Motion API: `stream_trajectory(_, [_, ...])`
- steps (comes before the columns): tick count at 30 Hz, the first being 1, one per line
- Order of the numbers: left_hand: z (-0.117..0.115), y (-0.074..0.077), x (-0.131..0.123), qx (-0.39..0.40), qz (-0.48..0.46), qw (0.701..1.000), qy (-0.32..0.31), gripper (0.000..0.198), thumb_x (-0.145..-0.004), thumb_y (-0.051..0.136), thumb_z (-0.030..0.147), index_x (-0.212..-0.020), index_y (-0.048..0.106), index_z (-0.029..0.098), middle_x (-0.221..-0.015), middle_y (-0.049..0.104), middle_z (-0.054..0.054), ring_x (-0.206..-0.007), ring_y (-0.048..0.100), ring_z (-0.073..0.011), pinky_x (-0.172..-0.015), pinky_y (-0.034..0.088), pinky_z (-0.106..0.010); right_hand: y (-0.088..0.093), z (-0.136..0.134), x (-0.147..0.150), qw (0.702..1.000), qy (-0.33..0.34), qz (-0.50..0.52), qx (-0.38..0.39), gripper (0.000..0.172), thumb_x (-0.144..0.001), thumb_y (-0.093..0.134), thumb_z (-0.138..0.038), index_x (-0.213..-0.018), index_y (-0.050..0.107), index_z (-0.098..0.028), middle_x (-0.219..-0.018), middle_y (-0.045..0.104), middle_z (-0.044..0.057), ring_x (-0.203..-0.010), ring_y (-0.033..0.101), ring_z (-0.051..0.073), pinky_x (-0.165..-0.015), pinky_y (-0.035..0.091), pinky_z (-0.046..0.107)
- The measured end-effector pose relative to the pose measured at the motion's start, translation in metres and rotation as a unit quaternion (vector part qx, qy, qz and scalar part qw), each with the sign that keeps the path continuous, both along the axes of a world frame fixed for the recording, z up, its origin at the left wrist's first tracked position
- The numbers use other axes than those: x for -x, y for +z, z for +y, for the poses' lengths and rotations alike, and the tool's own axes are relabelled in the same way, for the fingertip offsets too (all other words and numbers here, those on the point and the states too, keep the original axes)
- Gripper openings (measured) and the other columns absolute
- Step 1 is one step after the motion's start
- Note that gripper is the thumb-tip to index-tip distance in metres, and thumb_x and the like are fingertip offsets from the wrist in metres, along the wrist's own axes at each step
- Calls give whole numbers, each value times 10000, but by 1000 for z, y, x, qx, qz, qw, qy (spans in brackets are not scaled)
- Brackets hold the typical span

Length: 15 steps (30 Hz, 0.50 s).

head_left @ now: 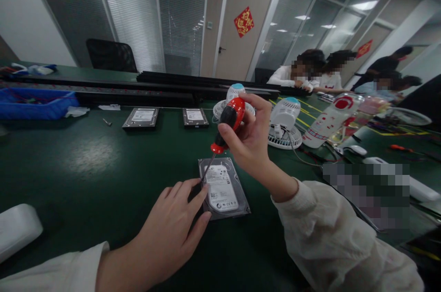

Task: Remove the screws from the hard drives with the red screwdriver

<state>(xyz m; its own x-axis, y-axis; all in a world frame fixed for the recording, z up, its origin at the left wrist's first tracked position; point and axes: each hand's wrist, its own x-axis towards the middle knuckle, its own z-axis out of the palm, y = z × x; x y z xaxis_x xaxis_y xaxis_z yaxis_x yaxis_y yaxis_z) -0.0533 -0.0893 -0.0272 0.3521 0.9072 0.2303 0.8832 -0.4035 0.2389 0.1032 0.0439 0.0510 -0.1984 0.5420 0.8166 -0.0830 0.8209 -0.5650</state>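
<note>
A hard drive (223,191) lies label up on the green table in front of me. My right hand (248,131) is closed around the red and black handle of a screwdriver (232,117). The screwdriver slants down to the left, its tip at the drive's left edge by my left fingertips. Whether the tip sits on a screw is too small to tell. My left hand (172,223) rests against the drive's left side, fingers stretched out and thumb apart, touching the lower left edge. Two more hard drives, one on the left (143,116) and one nearer the middle (195,117), lie farther back.
A blue bin (37,104) stands at the far left, a small screw-like piece (107,122) to its right. White fans (285,122), a clear bottle (330,120), cables and a mouse (356,150) occupy the right. A white object (19,230) lies at left. Several people sit beyond.
</note>
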Motion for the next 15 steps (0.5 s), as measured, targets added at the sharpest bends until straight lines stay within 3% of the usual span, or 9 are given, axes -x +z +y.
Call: stream_trajectory(15, [0, -2, 0, 0, 2, 1000, 5, 476, -1017, 387, 404, -1455, 481, 242, -1457, 502, -130, -1258, 523, -328, -989, 482, -561, 0, 0, -1, 999, 6, -5, 38, 405, -876, 674, -302, -1196, 433, -358, -1003, 553, -36, -710, 553, 71, -583, 535, 198])
